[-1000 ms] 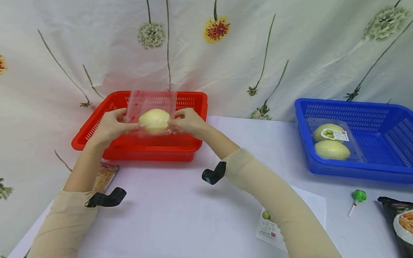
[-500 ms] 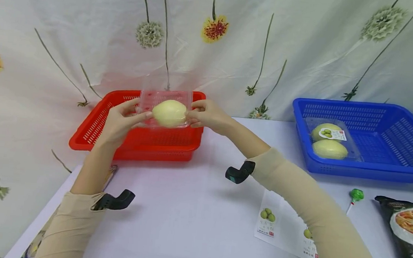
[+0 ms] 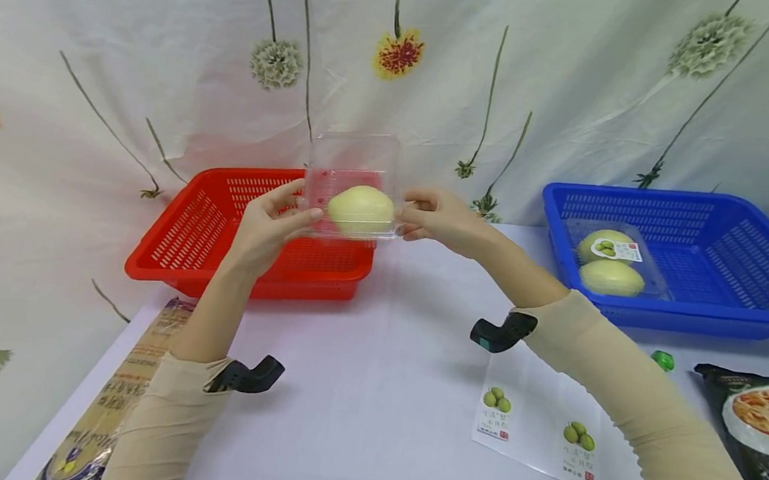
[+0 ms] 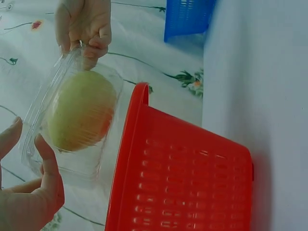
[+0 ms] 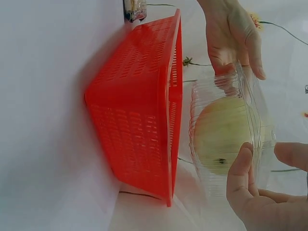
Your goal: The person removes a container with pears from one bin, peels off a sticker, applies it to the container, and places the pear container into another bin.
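**Left hand (image 3: 265,223) and right hand (image 3: 446,220) gripping a clear box (image 3: 353,161) above the red basket (image 3: 306,270)**

They're pinching opposite edges, a hand per side, and a pale yellow fruit (image 3: 361,209) is resting inside! Outward now: a brown packet (image 3: 128,378) is lying in front of the red basket's left end, a label sheet (image 3: 536,428) in front and to its right. Well right of it, a blue basket (image 3: 732,263) is holding a two-fruit pack (image 3: 611,278).

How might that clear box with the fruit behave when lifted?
The clear box looks thin-walled, so it may flex when squeezed. Its smooth, shiny plastic could be slippery. The rounded yellow fruit has room beside it and might roll if tipped.
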Tool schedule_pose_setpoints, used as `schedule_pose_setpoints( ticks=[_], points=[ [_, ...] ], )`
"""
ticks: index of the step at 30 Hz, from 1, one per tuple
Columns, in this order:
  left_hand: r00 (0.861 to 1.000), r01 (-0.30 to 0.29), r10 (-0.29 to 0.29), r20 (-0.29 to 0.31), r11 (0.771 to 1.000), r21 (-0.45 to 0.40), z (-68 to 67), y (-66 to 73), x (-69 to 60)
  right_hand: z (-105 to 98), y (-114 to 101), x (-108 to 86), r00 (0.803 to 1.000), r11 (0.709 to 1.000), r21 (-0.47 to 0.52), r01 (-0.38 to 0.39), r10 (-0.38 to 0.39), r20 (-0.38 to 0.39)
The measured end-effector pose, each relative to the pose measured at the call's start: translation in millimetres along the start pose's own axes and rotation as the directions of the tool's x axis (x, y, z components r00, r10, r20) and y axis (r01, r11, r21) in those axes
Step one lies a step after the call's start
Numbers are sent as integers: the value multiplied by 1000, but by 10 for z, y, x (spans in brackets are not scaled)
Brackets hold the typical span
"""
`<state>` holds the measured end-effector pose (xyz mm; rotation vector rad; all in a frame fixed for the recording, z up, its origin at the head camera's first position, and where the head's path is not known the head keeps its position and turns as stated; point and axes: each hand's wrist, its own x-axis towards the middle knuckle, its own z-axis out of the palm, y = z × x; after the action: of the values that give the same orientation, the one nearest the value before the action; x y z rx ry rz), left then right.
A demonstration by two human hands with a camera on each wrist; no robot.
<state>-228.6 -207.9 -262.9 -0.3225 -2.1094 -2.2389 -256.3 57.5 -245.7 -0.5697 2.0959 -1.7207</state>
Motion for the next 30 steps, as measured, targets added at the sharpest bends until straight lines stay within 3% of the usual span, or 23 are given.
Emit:
schedule_pose_setpoints(
  ticks=[13,19,25,30],
  points=[
    [995,13,-17,94,999,39,425,-140,102,-362,189,-327,998,1000,-1,-24,24,-55],
    [994,52,-60,95,995,81,649,-235,104,-497,279,-502,999,1000,3,-26,26,-48],
    [991,65,-79,112,991,120,883,-332,93,-623,423,-652,994,998,-45,-51,46,-103],
    [992,75,-99,80,961,265,1058,-409,61,-699,578,-754,991,995,-63,-73,65,-113]
  ],
)
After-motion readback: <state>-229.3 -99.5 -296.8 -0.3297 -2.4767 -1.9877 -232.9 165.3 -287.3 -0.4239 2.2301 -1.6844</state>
